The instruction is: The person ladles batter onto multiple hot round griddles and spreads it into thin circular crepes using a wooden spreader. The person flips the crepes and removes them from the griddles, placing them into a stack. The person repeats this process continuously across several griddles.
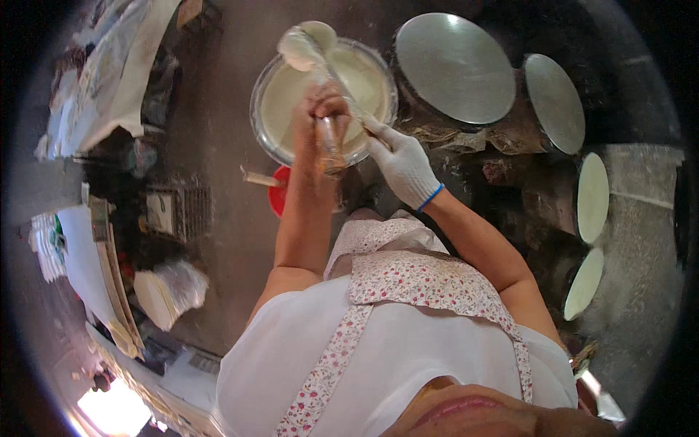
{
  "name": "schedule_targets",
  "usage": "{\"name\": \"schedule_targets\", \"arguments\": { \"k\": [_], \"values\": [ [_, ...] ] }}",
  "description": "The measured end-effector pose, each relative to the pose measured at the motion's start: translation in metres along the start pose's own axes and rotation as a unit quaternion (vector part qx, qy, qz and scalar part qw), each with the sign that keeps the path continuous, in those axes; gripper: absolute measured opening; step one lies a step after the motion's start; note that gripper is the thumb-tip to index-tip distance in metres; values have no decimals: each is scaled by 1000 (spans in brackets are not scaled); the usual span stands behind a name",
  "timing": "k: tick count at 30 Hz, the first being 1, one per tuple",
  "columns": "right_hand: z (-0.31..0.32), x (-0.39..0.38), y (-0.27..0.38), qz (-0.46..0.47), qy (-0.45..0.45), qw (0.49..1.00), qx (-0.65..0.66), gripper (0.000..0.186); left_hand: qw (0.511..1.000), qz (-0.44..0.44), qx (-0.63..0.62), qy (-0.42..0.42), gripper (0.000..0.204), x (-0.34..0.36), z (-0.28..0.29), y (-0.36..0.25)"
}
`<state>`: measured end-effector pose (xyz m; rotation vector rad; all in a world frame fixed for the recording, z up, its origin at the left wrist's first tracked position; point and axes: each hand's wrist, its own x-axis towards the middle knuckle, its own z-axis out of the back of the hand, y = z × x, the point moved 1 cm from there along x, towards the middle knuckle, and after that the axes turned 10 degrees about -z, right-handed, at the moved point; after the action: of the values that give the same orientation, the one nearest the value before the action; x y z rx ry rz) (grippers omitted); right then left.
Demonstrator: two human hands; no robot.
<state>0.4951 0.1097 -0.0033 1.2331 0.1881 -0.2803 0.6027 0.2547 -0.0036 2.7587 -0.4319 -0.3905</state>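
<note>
Largest thing in view was the person's own torso: white shirt under a floral apron (408,280), filling the lower middle of the frame.

Next, two round grey metal griddles: the big one (454,67) at top centre-right, a second griddle (555,102) just beside it to the right. Both bare and dull-shiny.

Left of the griddles stood a wide metal bowl (263,109) holding pale, creamy batter (360,76). Both hands were over it.

Along the right edge, two pale flat discs: an upper disc (593,197) and a lower disc (584,284), seen nearly edge-on.

At far left, a cluttered area with white cloth or paper (109,80) and a stack of pale sheets (156,295); detail was too blurred to name further.

The right hand (400,164), in a white glove with a blue band at the wrist, was closed on the handle of a ladle. The ladle head (300,49), coated in batter, was raised over the bowl's far rim.

The left hand (320,109), bare, was clenched around a small brownish tool (331,149) pointing down over the bowl's near edge, possibly a brush, though the view was too smeared to tell.

Under the left forearm, a small red bowl (279,191) with a stick (258,178) lying across its rim.
</note>
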Motion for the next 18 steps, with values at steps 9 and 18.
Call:
{"name": "schedule_targets", "arguments": {
  "k": [9,18],
  "values": [
    [48,-29,109,215,-97,972,-2,42,969,127,40,207,26,-52,-162,62],
    [36,-29,67,148,10,985,84,43,994,-16,83,-63,22,-70,-48,-33]
  ]
}}
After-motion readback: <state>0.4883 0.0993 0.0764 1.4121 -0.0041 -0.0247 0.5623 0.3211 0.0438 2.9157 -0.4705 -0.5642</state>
